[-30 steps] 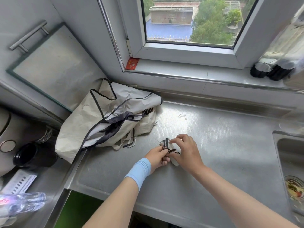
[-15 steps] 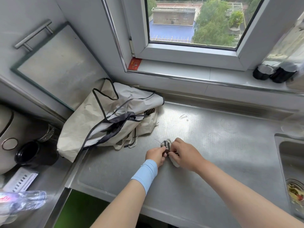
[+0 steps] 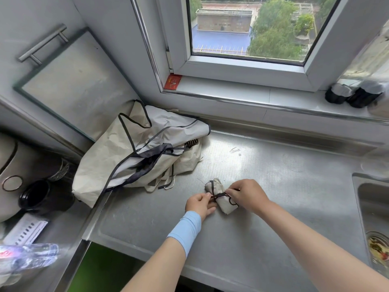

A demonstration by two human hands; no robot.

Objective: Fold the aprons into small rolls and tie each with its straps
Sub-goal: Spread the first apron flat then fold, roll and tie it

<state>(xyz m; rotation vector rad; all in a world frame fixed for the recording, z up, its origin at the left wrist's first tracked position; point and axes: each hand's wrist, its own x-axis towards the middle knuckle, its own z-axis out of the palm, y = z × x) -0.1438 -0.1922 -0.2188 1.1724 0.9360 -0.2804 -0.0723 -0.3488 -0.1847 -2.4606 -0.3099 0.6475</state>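
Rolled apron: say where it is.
Head view: the rolled apron lies on the counter, right of the apron pile, its strap pinched by the left hand and right hand.

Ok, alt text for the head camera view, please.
The left hand and right hand each pinch an end of a dark strap wrapped around a small rolled apron on a steel counter. Unfolded aprons lie heaped at the back left, below a window.

No lettering is legible anywhere. The small red rectangular sticker point(image 3: 173, 81) at the window frame's lower left corner bears pale print too small to read. The red label on the clear plastic bottle point(image 3: 27, 258), lower left of the frame, is blurred.
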